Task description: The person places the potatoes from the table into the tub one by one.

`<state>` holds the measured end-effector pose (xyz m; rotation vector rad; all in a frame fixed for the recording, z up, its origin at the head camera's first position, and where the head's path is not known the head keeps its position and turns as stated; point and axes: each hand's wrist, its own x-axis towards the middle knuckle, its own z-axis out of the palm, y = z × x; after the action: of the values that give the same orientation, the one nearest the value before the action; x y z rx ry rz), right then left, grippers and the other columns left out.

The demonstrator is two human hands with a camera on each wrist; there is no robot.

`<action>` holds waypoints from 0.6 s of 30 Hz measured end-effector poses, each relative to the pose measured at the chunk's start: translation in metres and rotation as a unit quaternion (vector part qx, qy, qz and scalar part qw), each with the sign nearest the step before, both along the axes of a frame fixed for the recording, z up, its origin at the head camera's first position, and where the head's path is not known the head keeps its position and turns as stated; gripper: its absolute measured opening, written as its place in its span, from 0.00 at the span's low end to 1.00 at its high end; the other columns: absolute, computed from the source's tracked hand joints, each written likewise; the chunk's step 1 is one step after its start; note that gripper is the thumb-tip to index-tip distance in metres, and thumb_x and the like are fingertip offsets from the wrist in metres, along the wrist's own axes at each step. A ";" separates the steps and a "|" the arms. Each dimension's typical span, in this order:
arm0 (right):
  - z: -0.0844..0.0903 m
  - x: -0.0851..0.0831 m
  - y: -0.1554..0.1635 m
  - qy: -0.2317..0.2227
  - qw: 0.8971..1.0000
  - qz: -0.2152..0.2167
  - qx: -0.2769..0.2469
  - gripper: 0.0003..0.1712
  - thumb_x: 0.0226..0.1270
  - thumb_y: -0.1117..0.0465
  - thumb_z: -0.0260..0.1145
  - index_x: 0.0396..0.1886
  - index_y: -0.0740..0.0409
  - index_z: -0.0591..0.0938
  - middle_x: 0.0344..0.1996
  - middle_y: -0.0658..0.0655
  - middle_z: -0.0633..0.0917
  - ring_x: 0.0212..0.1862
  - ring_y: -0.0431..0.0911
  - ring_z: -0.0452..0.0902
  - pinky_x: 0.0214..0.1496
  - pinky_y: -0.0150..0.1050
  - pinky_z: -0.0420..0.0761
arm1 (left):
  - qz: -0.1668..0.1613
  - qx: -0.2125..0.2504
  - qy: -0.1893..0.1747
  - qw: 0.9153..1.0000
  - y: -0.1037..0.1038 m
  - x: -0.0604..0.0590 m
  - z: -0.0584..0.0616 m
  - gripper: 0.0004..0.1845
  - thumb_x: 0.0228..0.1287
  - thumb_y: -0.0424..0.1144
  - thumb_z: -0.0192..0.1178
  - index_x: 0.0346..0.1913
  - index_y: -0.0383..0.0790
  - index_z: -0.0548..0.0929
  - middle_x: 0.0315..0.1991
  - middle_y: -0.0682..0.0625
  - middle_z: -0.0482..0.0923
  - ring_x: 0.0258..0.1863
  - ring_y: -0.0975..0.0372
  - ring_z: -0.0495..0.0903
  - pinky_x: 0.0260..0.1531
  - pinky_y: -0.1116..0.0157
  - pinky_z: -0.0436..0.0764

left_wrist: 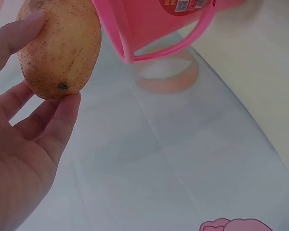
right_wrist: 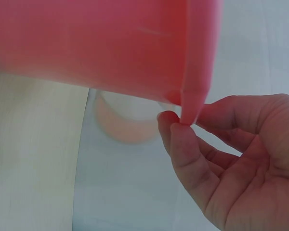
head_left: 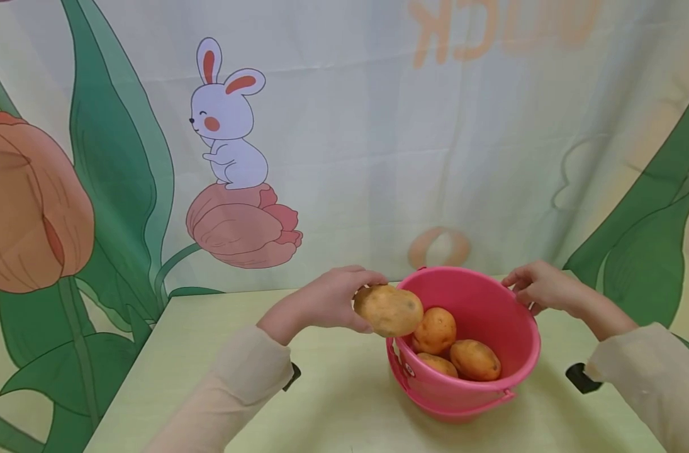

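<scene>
A pink bucket [head_left: 457,402] stands on the table with several potatoes inside, among them one potato [head_left: 476,360] near the front wall. My left hand [head_left: 337,299] grips another potato [head_left: 391,311] at the left rim of the bucket. The left wrist view shows this potato [left_wrist: 62,48] between thumb and fingers, with a dark spot at its lower end. On the far right side, my right hand [head_left: 545,288] pinches the bucket's rim. Close up in the right wrist view, the thumb and fingers of the right hand [right_wrist: 245,163] meet around the rim edge [right_wrist: 195,103].
The pale table [head_left: 208,377] runs back to a curtain [head_left: 344,157] printed with a rabbit, tulips and leaves. The bucket's pink handle [head_left: 457,412] hangs down along its front. A black wrist device [head_left: 583,377] sits below the right sleeve.
</scene>
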<state>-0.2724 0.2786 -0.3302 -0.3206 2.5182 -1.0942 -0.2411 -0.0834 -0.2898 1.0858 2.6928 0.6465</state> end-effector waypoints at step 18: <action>-0.001 -0.001 0.003 0.002 1.000 0.002 -0.002 0.22 0.57 0.71 0.53 0.52 0.76 0.69 0.36 0.63 0.81 0.29 0.46 0.80 0.31 0.40 0.81 | -0.026 -0.029 -0.006 0.999 0.035 -0.005 -0.006 0.33 0.44 0.41 0.67 0.58 0.48 0.70 0.50 0.53 0.72 0.48 0.63 0.69 0.41 0.71 0.75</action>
<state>-0.2732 0.2815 -0.3311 -0.3295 2.5170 -1.0992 -0.2461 -0.0487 -0.2956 1.1294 2.6464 0.5598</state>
